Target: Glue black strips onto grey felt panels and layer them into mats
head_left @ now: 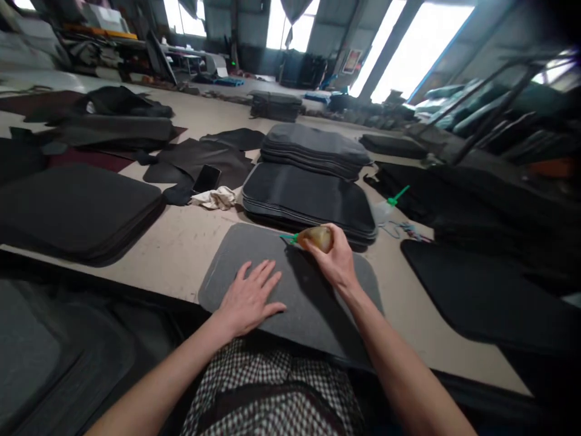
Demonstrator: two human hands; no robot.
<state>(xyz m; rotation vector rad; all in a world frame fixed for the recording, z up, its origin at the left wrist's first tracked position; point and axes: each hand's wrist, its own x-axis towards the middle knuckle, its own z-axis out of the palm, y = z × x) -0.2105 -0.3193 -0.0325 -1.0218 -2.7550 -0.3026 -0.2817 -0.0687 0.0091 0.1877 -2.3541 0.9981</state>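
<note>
A grey rounded panel point(290, 303) lies flat at the table's front edge. My left hand point(252, 297) rests on its left part, palm down with the fingers spread, holding nothing. In my right hand point(334, 254), the fingers are wrapped round a squeeze bottle point(315, 238) of yellowish-brown liquid. The bottle is tilted nearly level, its green nozzle pointing left, close over the panel's far edge; whether the tip touches the panel I cannot tell. Just behind the panel is a stack of black rounded panels point(308, 197).
Further back stands another panel stack point(315, 145). Dark panels point(77, 209) lie left and a black panel point(481, 297) right. A phone point(207, 179), a crumpled cloth point(216, 198) and a second green-nozzled bottle point(385, 209) are on the table point(181, 254).
</note>
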